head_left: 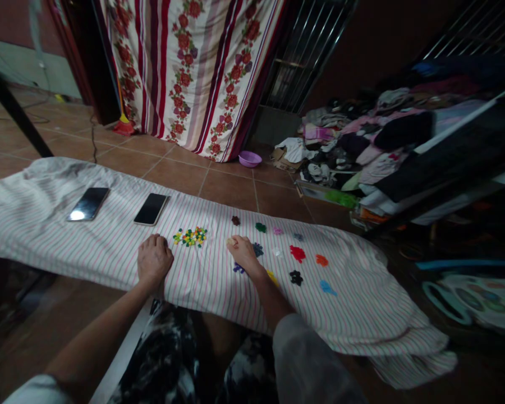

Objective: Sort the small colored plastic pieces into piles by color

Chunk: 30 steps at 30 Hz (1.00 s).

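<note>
My left hand (155, 261) rests on the striped cloth with its fingers curled under; whatever they may hold is hidden. Right of it lies a mixed pile of small yellow, green, white and orange pieces (190, 237). My right hand (243, 253) reaches among small piles sorted by colour, its fingers closed by a pale beige spot; I cannot make out what is in them. Around it are dark brown (235, 220), green (260, 227), slate-blue (258, 249) and purple pieces (238, 268). Yellow pieces (272, 277) are partly covered by my right forearm.
Further right lie red (297, 253), black (295, 277), orange (321, 260) and light blue piles (328, 288). Two phones (151, 209) lie on the cloth's left side. Beyond are a purple basin (249, 159), a floral curtain (193, 73) and heaped clothes (353, 129).
</note>
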Each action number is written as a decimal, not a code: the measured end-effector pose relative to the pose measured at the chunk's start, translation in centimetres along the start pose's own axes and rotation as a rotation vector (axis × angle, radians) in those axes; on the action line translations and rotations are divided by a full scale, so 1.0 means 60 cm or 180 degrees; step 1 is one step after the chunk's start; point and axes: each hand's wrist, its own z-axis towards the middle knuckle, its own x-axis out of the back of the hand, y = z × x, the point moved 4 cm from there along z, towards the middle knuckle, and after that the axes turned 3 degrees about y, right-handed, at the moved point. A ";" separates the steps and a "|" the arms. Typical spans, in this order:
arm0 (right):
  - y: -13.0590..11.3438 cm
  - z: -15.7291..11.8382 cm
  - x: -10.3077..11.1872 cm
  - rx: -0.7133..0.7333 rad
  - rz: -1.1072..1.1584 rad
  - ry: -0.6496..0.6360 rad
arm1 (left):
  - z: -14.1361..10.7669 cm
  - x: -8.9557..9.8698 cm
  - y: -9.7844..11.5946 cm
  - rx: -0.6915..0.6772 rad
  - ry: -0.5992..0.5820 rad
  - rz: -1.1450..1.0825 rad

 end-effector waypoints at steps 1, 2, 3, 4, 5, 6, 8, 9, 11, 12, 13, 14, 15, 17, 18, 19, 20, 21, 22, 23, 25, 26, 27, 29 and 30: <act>0.001 0.000 0.001 0.0001 0.0034 0.0002 | 0.000 0.000 0.000 0.0004 0.0007 0.0015; 0.002 0.000 0.003 0.0003 0.0057 -0.0007 | 0.000 -0.001 0.000 0.0006 0.0007 0.0034; 0.003 0.000 0.004 0.0009 0.0065 -0.0029 | 0.001 -0.001 -0.001 0.0009 0.0000 0.0050; 0.003 0.000 0.005 0.0019 0.0063 -0.0053 | 0.001 -0.001 -0.001 0.0014 -0.0010 0.0062; 0.004 0.001 0.006 0.0034 0.0059 -0.0079 | 0.001 -0.001 -0.001 0.0019 -0.0019 0.0067; 0.004 0.001 0.006 0.0046 0.0057 -0.0100 | 0.001 0.000 -0.001 0.0022 -0.0024 0.0062; 0.004 0.001 0.005 0.0055 0.0086 -0.0126 | 0.001 0.001 0.000 0.0017 -0.0018 0.0044; 0.004 0.000 0.005 0.0050 0.0121 -0.0133 | 0.001 0.001 0.000 0.0015 -0.0012 0.0035; 0.005 -0.001 0.006 0.0040 0.0189 -0.0110 | 0.000 0.001 0.000 0.0015 -0.0004 0.0014; 0.004 -0.001 0.009 0.0054 0.0207 -0.0069 | 0.000 0.000 0.000 0.0015 0.0002 0.0002; 0.002 -0.001 0.012 0.0088 0.0213 -0.0017 | 0.000 0.000 -0.001 0.0013 0.0012 -0.0010; 0.000 0.000 0.016 0.0127 0.0213 0.0036 | 0.000 -0.001 -0.001 0.0011 0.0028 -0.0021; -0.004 0.000 0.020 0.0171 0.0220 0.0078 | 0.000 -0.001 -0.001 0.0006 0.0044 -0.0026; -0.014 0.000 0.025 0.0263 0.0279 0.0097 | 0.000 -0.002 -0.002 0.0003 0.0045 -0.0016; -0.021 0.000 0.025 0.0307 0.0318 0.0072 | 0.000 -0.002 -0.002 0.0005 0.0030 -0.0005; -0.030 0.000 0.023 0.0354 0.0352 0.0031 | 0.000 -0.002 -0.002 0.0009 0.0012 0.0002; -0.040 -0.001 0.020 0.0414 0.0374 -0.0024 | 0.000 -0.002 -0.002 0.0013 -0.0005 0.0001; -0.051 -0.002 0.015 0.0481 0.0385 -0.0087 | 0.001 -0.002 -0.001 0.0018 -0.0019 -0.0005; -0.062 -0.003 0.008 0.0543 0.0390 -0.0149 | 0.001 -0.002 -0.001 0.0021 -0.0025 -0.0012; -0.073 -0.004 0.001 0.0599 0.0393 -0.0203 | 0.001 -0.002 0.000 0.0019 -0.0024 -0.0022; -0.094 -0.005 -0.014 0.0698 0.0408 -0.0275 | 0.002 -0.002 0.001 0.0010 -0.0015 -0.0033; -0.104 -0.005 -0.021 0.0746 0.0414 -0.0294 | 0.002 -0.002 0.001 0.0006 -0.0010 -0.0036; -0.113 -0.004 -0.028 0.0801 0.0409 -0.0296 | 0.002 -0.002 0.001 0.0004 -0.0006 -0.0038; -0.132 -0.001 -0.038 0.0943 0.0358 -0.0258 | 0.002 -0.003 0.001 0.0016 -0.0002 -0.0044; -0.141 0.001 -0.043 0.1015 0.0318 -0.0223 | 0.002 -0.003 0.000 0.0025 0.0001 -0.0049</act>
